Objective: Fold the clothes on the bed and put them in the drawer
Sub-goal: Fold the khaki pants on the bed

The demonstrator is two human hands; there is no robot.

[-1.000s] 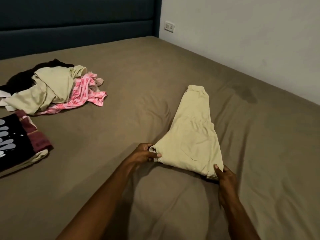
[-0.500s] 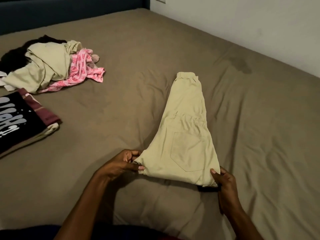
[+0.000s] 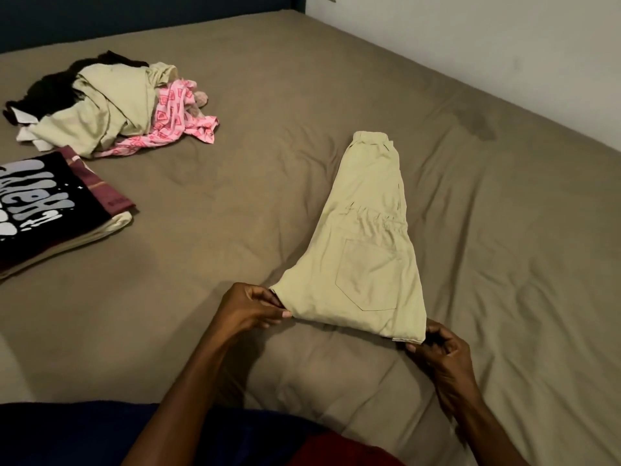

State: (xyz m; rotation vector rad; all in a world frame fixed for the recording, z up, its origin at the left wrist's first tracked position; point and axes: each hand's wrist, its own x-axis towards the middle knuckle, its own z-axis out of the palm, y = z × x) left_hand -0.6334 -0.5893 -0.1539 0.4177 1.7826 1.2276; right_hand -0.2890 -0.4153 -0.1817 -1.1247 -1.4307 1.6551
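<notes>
Though half-hidden, fingers (image 3: 268, 302) on trousers (image 3: 366, 260)

Dim, warm, even light lies over the bed (image 3: 235, 203), brightest on the wall (image 3: 504, 45) beyond its far edge, with soft shadows in the sheet's creases, no glare, mild softness throughout and wide-angle bending of the bed's far edge.

A bed (image 3: 235, 203) under a taupe-brown fitted sheet fills most of the view, its cloth creased in soft ridges — a darker stain (image 3: 479, 124) sits near the far right edge. A dark blue padded headboard (image 3: 134, 15) runs along the far side. A plain white wall (image 3: 487, 45) borders the right. The light is dim and warm.
</notes>
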